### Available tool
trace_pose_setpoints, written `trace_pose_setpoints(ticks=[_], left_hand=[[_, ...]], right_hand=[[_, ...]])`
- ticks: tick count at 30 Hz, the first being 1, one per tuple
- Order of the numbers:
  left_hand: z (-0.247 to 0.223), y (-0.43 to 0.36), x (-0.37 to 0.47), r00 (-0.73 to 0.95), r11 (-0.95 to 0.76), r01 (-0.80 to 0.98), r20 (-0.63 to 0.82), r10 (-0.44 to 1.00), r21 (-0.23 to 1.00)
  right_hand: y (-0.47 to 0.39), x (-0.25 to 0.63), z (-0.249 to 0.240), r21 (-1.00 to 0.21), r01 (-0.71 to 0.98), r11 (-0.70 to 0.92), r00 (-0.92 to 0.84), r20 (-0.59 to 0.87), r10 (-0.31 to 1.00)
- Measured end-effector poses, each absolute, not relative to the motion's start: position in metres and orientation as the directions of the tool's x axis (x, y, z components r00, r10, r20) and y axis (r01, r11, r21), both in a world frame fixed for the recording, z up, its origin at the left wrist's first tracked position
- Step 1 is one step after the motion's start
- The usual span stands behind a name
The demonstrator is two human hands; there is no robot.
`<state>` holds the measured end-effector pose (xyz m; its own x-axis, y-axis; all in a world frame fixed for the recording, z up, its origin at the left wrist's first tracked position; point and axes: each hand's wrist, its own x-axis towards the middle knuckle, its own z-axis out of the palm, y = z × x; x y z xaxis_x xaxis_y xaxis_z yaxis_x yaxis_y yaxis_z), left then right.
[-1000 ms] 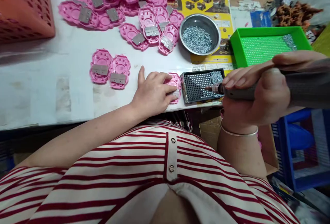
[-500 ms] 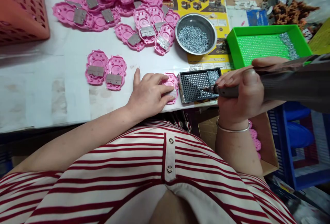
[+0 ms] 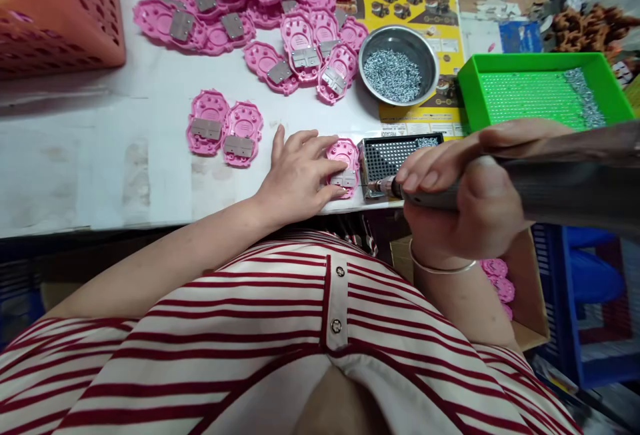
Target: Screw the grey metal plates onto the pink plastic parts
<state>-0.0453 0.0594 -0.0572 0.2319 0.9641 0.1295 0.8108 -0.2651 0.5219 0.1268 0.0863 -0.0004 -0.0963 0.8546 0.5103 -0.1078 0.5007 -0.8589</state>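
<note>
My left hand [image 3: 300,175] lies on the white table with its fingers spread, the fingertips resting on a pink plastic piece [image 3: 343,155] with a metal plate. In my right hand [image 3: 465,201] is a dark electric screwdriver [image 3: 565,175], held level and pointing left. Its tip is over the left end of a small black perforated tray [image 3: 395,161], close to the pink piece. Small screws lie at the tray's right end. Two more pink pieces [image 3: 206,121] with metal plates sit side by side to the left of my left hand.
A metal bowl of screws [image 3: 399,67] and a green tray [image 3: 530,88] stand behind the black tray. Many pink pieces [image 3: 215,1] are piled at the back, beside an orange basket [image 3: 95,15]. Below the table edge is a cardboard box [image 3: 533,288].
My right hand has brought the screwdriver tip left across the black tray, towards the pink piece. My left fingers have spread slightly. The whole view has shifted a little.
</note>
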Motion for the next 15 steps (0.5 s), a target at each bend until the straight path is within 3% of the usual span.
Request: trace_pose_setpoints(ticks=[3, 6, 10, 15], left_hand=[[-0.055, 0.059, -0.044, 0.232, -0.259, 0.805, 0.119, 0.966, 0.535], [-0.054, 0.059, -0.043, 0.235, -0.257, 0.804, 0.111, 0.966, 0.536], [-0.052, 0.059, -0.043, 0.242, -0.252, 0.806, 0.089, 0.966, 0.536], [-0.050, 0.060, -0.043, 0.252, -0.252, 0.799, 0.077, 0.965, 0.547]], right_hand=[[0.088, 0.121, -0.015, -0.806, -0.136, 0.577, -0.023, 0.584, 0.811], [0.091, 0.118, -0.021, -0.861, -0.159, 0.484, -0.094, 0.501, 0.860], [0.091, 0.115, -0.019, -0.908, -0.170, 0.384, -0.054, 0.397, 0.916], [0.093, 0.112, -0.023, -0.898, -0.138, 0.418, -0.047, 0.427, 0.903]])
